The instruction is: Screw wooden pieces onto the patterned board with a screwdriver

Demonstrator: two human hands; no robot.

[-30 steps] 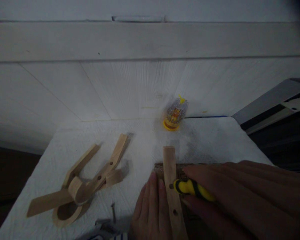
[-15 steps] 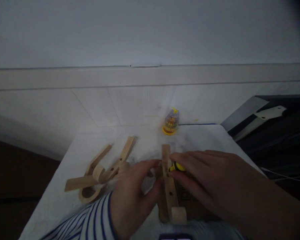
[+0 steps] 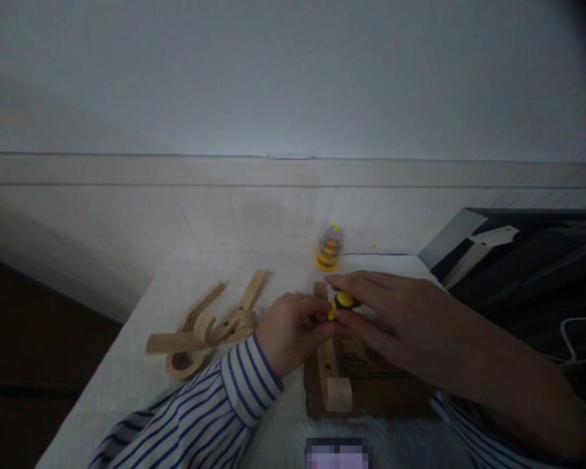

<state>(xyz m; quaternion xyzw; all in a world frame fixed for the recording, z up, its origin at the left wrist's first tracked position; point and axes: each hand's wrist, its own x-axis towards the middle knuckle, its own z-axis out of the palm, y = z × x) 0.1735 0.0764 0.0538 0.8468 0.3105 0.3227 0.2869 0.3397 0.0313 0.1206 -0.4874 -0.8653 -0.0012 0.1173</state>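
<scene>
My right hand (image 3: 400,319) is closed round a screwdriver (image 3: 342,301) with a short yellow-and-black handle, tilted down to the left. At its lower end the fingers of my left hand (image 3: 293,332) are pinched together; whatever they hold is hidden. Beneath both hands runs a pale wooden strip (image 3: 326,355) with a dark hole in it and a curved wooden piece (image 3: 339,395) at its near end. This strip lies along the left side of a brown board (image 3: 381,394) printed with a black line pattern. My hands cover the strip's middle.
Several wooden strips and curved pieces (image 3: 181,342) lie in a group on the white-covered table (image 3: 273,404) at left. A clear, yellow-based container (image 3: 329,251) stands near the wall. Dark panels (image 3: 517,273) and a white cable (image 3: 566,332) are at right. A phone-like object (image 3: 336,454) sits at the near edge.
My left hand has moved up and right, its fingers closing at the screwdriver's lower end. The screwdriver, in my right hand, has risen slightly. The view has shifted a little.
</scene>
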